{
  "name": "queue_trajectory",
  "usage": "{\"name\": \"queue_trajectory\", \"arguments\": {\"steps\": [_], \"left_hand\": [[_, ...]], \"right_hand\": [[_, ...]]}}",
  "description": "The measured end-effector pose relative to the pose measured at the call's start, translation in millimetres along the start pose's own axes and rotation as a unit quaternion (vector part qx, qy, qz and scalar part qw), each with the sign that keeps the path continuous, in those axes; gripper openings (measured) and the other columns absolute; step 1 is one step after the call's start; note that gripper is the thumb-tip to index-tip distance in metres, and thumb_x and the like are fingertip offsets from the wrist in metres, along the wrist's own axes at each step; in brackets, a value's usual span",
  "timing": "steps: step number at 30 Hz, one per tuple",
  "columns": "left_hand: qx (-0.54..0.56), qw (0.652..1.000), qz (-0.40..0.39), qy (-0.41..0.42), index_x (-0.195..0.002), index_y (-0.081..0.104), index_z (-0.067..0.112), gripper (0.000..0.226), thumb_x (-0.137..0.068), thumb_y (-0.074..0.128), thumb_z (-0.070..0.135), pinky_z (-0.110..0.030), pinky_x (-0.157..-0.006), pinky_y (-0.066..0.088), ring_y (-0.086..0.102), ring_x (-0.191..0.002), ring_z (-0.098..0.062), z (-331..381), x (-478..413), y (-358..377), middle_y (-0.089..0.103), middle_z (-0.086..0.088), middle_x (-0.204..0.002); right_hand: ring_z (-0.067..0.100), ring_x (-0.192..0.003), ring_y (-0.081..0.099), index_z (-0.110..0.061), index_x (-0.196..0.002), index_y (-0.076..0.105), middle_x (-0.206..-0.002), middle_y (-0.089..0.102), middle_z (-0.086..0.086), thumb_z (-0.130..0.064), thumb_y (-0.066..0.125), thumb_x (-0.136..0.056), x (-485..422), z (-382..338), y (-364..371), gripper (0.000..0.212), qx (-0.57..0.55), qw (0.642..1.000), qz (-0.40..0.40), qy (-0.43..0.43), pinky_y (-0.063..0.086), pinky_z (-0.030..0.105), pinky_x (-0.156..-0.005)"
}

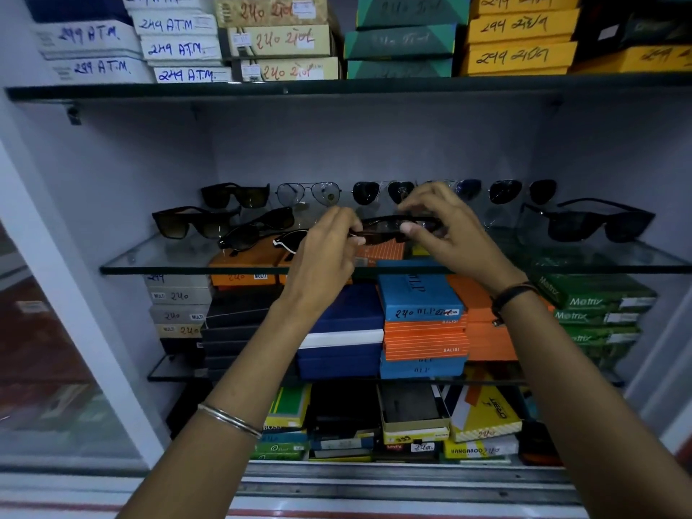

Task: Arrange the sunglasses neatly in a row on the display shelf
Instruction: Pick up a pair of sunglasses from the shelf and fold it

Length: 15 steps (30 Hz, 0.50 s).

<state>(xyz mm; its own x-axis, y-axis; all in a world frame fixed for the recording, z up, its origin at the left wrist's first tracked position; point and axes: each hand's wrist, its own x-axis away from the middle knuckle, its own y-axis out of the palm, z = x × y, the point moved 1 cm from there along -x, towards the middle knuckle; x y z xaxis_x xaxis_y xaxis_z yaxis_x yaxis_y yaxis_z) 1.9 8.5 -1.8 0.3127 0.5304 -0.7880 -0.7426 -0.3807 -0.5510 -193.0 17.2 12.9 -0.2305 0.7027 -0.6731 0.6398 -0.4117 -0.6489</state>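
Observation:
Both my hands hold one dark brown pair of sunglasses (385, 229) above the middle of the glass display shelf (168, 264). My left hand (329, 241) grips its left end and my right hand (442, 226) pinches its right end. Along the back of the shelf stand a black square pair (236, 195), a clear aviator pair (309, 192), dark aviators (382, 192) and another dark aviator pair (522, 191); one blue-lensed pair (470, 188) is partly hidden by my right hand. In front lie a brown-lensed pair (191, 222), a tilted black pair (258, 228), a white-rimmed pair (290, 241) and a large black pair (595, 222).
Stacked labelled boxes (179, 46) fill the glass shelf above. Under the display shelf sit more stacks: blue and orange boxes (423, 316), green boxes (595, 305), grey boxes (178, 305). A white cabinet frame (75, 312) stands at the left, and a metal sliding track (374, 481) runs along the bottom.

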Motion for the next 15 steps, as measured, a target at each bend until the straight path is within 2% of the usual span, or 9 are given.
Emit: {"name": "queue_trajectory", "arguments": {"steps": [2, 3, 6, 7, 9, 12, 15], "left_hand": [[-0.030, 0.998, 0.004, 0.052, -0.095, 0.055, 0.005, 0.011, -0.085, 0.057, -0.001, -0.024, -0.068, 0.050, 0.057, -0.084, -0.016, 0, 6, -1, 0.060, -0.010, -0.096], [-0.052, 0.996, 0.010, 0.072, -0.094, 0.056, 0.004, 0.013, -0.084, 0.057, -0.004, -0.026, -0.069, 0.052, 0.058, -0.083, -0.018, 0, 9, -2, 0.061, -0.010, -0.095], [-0.102, 0.989, 0.036, 0.104, -0.090, 0.059, 0.004, 0.015, -0.080, 0.061, -0.006, -0.029, -0.072, 0.049, 0.057, -0.081, -0.021, -2, 16, -1, 0.065, -0.011, -0.090], [-0.104, 0.987, 0.050, 0.108, -0.089, 0.059, 0.004, 0.013, -0.080, 0.062, -0.005, -0.028, -0.072, 0.046, 0.055, -0.082, -0.020, -3, 18, -2, 0.066, -0.011, -0.089], [-0.097, 0.988, 0.063, 0.105, -0.089, 0.060, 0.004, 0.009, -0.082, 0.062, 0.000, -0.026, -0.074, 0.043, 0.050, -0.084, -0.016, -6, 21, -1, 0.066, -0.012, -0.091], [-0.054, 0.995, 0.035, 0.075, -0.092, 0.058, 0.007, 0.013, -0.086, 0.055, 0.019, -0.018, -0.073, 0.038, 0.048, -0.087, -0.013, -3, 25, 1, 0.062, -0.008, -0.092], [0.033, 0.999, 0.015, 0.018, -0.090, 0.055, 0.010, 0.018, -0.088, 0.052, 0.028, -0.019, -0.067, 0.040, 0.051, -0.081, -0.011, 5, 24, -2, 0.060, -0.003, -0.088]], "right_hand": [[0.011, -0.110, 0.050, -0.024, -0.118, 0.053, -0.120, 0.051, -0.004, -0.030, 0.046, -0.093, 3, 3, -4, 0.028, 0.020, 1.000, 0.007, 0.013, 0.045, 0.042, -0.096], [0.010, -0.106, 0.052, -0.023, -0.119, 0.054, -0.116, 0.053, -0.005, -0.029, 0.045, -0.093, 3, 4, -6, 0.028, 0.033, 0.999, -0.004, 0.019, 0.046, 0.040, -0.093], [-0.002, -0.089, 0.054, -0.017, -0.108, 0.063, -0.095, 0.058, -0.013, -0.025, 0.051, -0.091, 4, 2, -9, 0.022, 0.022, 0.999, -0.041, 0.022, 0.043, 0.013, -0.075], [-0.008, -0.085, 0.052, -0.017, -0.104, 0.064, -0.089, 0.056, -0.017, -0.025, 0.053, -0.090, 6, 0, -10, 0.020, 0.016, 0.999, -0.044, 0.022, 0.041, 0.007, -0.072], [-0.011, -0.082, 0.051, -0.017, -0.099, 0.065, -0.085, 0.055, -0.019, -0.026, 0.054, -0.089, 8, -4, -9, 0.017, 0.011, 0.999, -0.034, 0.022, 0.040, 0.002, -0.071], [0.002, -0.084, 0.055, -0.016, -0.094, 0.064, -0.088, 0.059, -0.005, -0.023, 0.055, -0.089, 9, -8, -6, 0.012, 0.011, 1.000, -0.013, 0.019, 0.041, 0.006, -0.072], [0.015, -0.084, 0.053, -0.015, -0.091, 0.062, -0.085, 0.058, -0.001, -0.024, 0.054, -0.090, 10, -10, 0, 0.012, 0.044, 0.999, -0.018, 0.001, 0.039, 0.017, -0.071]]}}
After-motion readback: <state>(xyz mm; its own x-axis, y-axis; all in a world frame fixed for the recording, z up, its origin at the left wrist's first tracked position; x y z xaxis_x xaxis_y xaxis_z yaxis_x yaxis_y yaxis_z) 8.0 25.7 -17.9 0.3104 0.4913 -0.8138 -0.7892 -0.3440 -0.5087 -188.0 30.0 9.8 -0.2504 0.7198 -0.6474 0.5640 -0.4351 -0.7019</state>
